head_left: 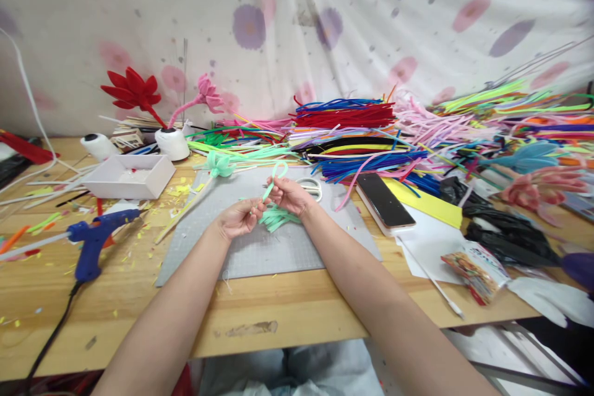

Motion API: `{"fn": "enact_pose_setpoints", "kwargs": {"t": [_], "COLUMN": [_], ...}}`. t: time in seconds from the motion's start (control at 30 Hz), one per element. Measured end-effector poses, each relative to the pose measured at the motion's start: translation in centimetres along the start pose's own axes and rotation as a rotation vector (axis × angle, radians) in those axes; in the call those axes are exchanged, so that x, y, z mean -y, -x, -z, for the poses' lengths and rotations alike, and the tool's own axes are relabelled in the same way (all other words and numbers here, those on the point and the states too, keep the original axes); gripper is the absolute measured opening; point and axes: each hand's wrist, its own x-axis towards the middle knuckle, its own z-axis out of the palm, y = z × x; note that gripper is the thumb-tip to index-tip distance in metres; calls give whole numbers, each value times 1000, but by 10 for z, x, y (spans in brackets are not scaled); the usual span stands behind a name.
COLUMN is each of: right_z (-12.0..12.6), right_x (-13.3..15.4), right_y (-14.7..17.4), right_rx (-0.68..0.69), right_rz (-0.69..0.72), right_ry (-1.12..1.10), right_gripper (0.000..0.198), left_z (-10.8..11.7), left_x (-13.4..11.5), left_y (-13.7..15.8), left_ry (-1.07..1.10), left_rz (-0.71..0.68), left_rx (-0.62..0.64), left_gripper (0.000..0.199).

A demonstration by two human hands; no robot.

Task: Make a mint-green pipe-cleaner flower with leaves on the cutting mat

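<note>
A mint-green pipe cleaner, bent into a narrow loop, stands up between my two hands over the grey cutting mat. My left hand pinches its lower end. Higher up, the fingers of my right hand are closed on the same pipe cleaner near the loop. Below and behind my hands lies a bunch of mint-green pipe cleaner pieces, partly covered by them. Scissors with pale handles rest just past my right hand. A mint-green flower on a pale stem lies at the mat's left back corner.
A blue glue gun with a black cord sits at left, near a white box. Red and pink flowers stand in a white spool. Pipe cleaner bundles line the back. At right are a phone and a snack packet.
</note>
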Motion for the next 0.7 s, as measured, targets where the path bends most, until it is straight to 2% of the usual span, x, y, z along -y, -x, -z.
{"fn": "enact_pose_setpoints", "kwargs": {"t": [0.23,0.4,0.7], "right_z": [5,12,15], "right_x": [11,17,16], "right_y": [-1,-2,-7], "right_rx": [-178,-235,-340], "right_rz": [99,177,224], "right_ry": [-178,-157,-131], "right_gripper": [12,12,15], "left_z": [3,4,2], "left_x": [0,-2,-1], "left_y": [-1,-2,-4], "left_ry": [11,-70,-171], "left_rz": [14,-3,-26], "left_rx": [-13,-39,-72], "left_gripper": [24,20,20]}}
